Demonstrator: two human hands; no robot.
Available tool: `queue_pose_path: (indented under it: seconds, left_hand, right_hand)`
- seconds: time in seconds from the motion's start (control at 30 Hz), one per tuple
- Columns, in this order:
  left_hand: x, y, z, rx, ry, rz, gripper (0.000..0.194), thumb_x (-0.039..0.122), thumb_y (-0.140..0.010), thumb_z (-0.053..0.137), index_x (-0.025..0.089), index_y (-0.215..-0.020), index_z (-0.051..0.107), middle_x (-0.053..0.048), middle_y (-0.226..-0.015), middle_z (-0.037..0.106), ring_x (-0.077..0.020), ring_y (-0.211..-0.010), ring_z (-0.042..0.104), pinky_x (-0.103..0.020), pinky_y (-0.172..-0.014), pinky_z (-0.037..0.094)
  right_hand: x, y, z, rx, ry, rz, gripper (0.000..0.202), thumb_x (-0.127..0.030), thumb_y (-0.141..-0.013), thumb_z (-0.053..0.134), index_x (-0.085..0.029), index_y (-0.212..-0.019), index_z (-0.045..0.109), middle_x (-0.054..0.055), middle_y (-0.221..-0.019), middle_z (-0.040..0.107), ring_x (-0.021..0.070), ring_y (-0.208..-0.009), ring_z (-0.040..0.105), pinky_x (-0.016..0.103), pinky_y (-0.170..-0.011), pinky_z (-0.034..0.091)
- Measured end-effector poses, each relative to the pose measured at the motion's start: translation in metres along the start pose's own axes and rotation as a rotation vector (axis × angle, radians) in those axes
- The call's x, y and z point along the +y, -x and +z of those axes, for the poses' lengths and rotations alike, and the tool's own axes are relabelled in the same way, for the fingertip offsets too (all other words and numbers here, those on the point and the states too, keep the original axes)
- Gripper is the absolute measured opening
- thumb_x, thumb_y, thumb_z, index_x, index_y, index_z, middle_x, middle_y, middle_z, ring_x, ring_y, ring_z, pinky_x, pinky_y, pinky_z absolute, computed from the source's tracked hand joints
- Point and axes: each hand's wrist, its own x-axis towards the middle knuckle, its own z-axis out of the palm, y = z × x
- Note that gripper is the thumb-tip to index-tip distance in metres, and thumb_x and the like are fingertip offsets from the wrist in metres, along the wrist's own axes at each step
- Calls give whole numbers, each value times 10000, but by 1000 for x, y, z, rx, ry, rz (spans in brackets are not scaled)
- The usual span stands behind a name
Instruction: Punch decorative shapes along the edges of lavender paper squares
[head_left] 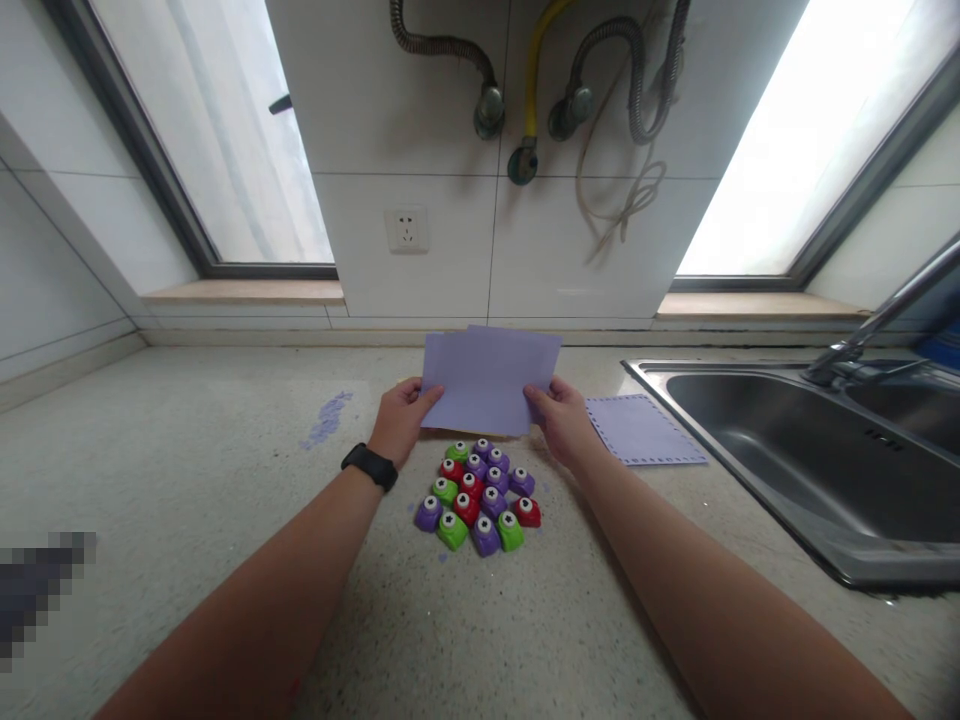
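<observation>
Both of my hands grip purple paper (491, 385) by its left and right sides, and its uneven top edge suggests more than one sheet. My left hand (405, 410), with a dark watch on the wrist, pinches the left edge. On the opposite edge, my right hand (556, 412) has its thumb on the front face. Just in front of the paper, several small craft punches (480, 495) in purple, green and red stand grouped on the counter. A purple sheet with punched edges (645, 430) lies flat beside my right forearm.
A pile of purple paper bits (328, 420) lies on the speckled counter (225, 480) at the left. On the right is a steel sink (780, 450) with a faucet (847, 355). Hoses, valves and a wall socket (407, 230) are on the tiled wall behind.
</observation>
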Motion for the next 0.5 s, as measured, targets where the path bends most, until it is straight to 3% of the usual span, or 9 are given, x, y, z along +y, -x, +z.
queue_pose_path:
  seconds: [0.07, 0.13, 0.2, 0.37, 0.5]
  left_hand:
    - [3, 2, 2, 7, 28, 18, 617, 443, -830, 822, 220, -1352, 580, -39, -957, 798, -191, -675, 730, -291, -574, 582]
    - [7, 5, 4, 4, 45, 38, 886, 406, -822, 824, 289, -1554, 336, -48, -1016, 803, -198, -683, 749, -295, -571, 594]
    - [10, 6, 5, -10, 50, 48, 973, 383, -823, 819, 313, -1598, 235, -60, -1042, 800, -205, -695, 758, -302, -570, 603]
    - [11, 6, 5, -51, 40, 37, 602, 402, -846, 778, 242, -1393, 584, -124, -1202, 769, -240, -853, 770, -348, -654, 637]
    - [8, 5, 4, -48, 47, 23, 659, 410, -855, 777, 259, -1455, 550, -115, -1212, 771, -219, -794, 752, -336, -616, 622]
  right_hand:
    - [0, 0, 1, 7, -2, 1, 422, -398, -690, 873, -212, -1050, 756, 62, -1048, 819, 240, -866, 743, 367, -807, 602]
    - [0, 0, 1, 9, -7, -2, 419, -394, -690, 872, -214, -1051, 755, 61, -1047, 818, 240, -875, 744, 367, -815, 601]
    - [-1, 0, 1, 8, -13, -7, 429, -401, -688, 871, -220, -1058, 752, 60, -1056, 816, 244, -893, 746, 370, -823, 603]
    - [-2, 0, 1, 2, -24, -11, 459, -416, -673, 884, -226, -1069, 750, 60, -1067, 816, 247, -899, 746, 372, -820, 608]
    - [-2, 0, 1, -6, -33, -14, 449, -402, -681, 889, -225, -1072, 759, 57, -1082, 818, 240, -902, 745, 371, -839, 604]
